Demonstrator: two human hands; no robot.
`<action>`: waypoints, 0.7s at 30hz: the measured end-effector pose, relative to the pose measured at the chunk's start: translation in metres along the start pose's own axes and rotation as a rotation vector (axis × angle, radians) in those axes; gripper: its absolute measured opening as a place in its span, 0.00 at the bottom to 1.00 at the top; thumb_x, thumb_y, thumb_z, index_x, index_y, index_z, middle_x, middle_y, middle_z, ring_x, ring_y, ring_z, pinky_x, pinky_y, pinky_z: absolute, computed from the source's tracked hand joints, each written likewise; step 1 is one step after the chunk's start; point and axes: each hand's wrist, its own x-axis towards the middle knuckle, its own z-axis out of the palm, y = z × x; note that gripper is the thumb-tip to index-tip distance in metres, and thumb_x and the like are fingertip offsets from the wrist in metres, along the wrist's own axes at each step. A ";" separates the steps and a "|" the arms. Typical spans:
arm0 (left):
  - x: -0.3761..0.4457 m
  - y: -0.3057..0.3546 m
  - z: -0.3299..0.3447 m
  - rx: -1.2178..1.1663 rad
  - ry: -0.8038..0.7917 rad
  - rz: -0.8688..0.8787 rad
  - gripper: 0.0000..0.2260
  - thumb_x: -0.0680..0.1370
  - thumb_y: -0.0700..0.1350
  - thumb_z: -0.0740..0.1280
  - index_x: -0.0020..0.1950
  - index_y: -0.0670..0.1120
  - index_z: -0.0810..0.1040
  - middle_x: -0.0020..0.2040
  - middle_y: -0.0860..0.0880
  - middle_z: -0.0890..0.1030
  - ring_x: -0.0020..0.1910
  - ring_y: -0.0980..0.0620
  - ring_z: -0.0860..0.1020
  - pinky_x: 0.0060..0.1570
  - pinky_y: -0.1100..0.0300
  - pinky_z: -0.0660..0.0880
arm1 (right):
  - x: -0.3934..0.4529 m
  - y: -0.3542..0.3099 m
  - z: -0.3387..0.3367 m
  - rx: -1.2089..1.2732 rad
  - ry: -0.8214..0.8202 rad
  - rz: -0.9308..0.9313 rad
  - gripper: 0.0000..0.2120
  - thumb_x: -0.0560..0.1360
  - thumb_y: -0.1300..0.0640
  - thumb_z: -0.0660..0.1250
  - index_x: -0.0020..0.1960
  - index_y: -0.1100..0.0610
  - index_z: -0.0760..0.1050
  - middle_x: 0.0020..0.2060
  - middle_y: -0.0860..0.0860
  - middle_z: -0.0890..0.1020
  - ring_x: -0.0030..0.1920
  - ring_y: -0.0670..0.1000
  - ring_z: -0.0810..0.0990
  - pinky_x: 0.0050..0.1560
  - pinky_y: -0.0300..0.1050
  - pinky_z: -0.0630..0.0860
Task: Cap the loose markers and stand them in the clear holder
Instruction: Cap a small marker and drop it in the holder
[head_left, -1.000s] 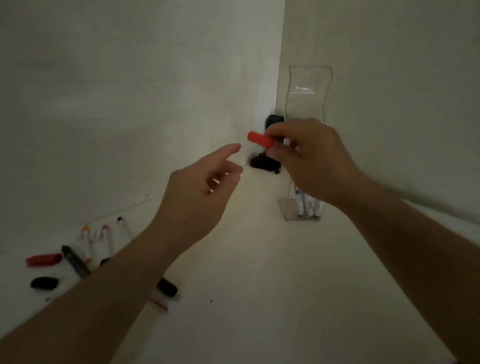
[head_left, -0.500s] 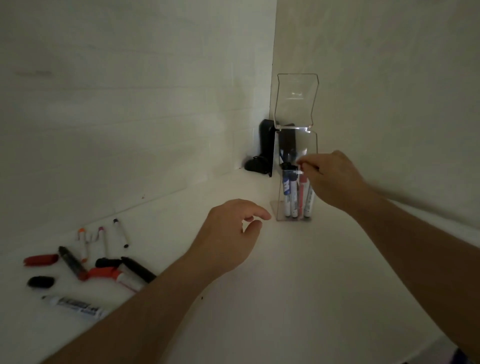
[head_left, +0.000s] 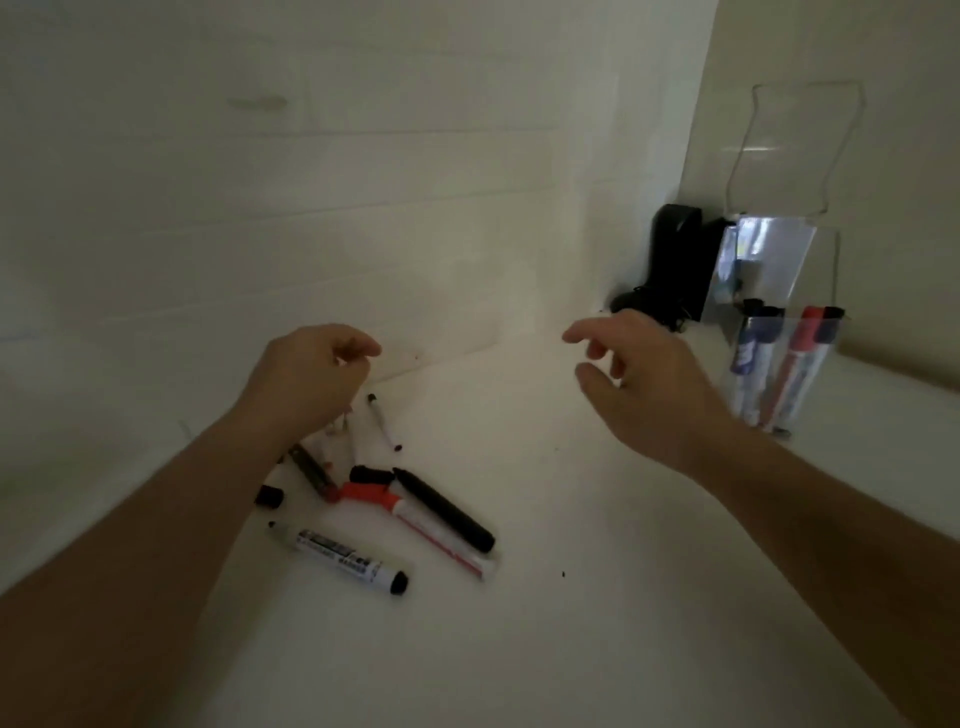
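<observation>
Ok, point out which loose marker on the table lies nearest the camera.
The white-barrelled marker with black printed label and black end. It lies alone below the pile, closer than the all-black marker and the red-and-white marker beside it.

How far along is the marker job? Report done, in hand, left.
Done: several capped markers stand in the holder.
In hand: nothing; the left hand and right hand are both empty above the table.
Left: the loose pile, including a black marker, a white marker and a loose black cap.
</observation>
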 end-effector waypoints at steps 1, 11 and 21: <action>0.000 -0.011 -0.003 0.018 -0.006 -0.036 0.09 0.80 0.46 0.66 0.55 0.57 0.83 0.50 0.55 0.81 0.43 0.58 0.78 0.44 0.63 0.73 | 0.004 -0.010 0.018 0.029 -0.062 0.002 0.14 0.78 0.54 0.68 0.62 0.42 0.76 0.48 0.41 0.74 0.41 0.40 0.74 0.44 0.33 0.67; -0.010 -0.038 -0.008 0.135 -0.076 0.050 0.07 0.79 0.50 0.67 0.50 0.60 0.83 0.44 0.59 0.81 0.38 0.60 0.79 0.38 0.63 0.74 | 0.046 -0.090 0.133 0.177 -0.477 -0.009 0.14 0.79 0.48 0.66 0.64 0.43 0.79 0.52 0.47 0.79 0.47 0.44 0.75 0.51 0.38 0.69; -0.002 -0.060 -0.009 0.151 0.033 -0.116 0.11 0.79 0.47 0.63 0.54 0.59 0.83 0.48 0.54 0.82 0.43 0.47 0.82 0.47 0.50 0.82 | 0.053 -0.091 0.144 0.019 -0.472 0.008 0.08 0.77 0.54 0.67 0.47 0.52 0.85 0.43 0.48 0.83 0.46 0.49 0.81 0.46 0.42 0.76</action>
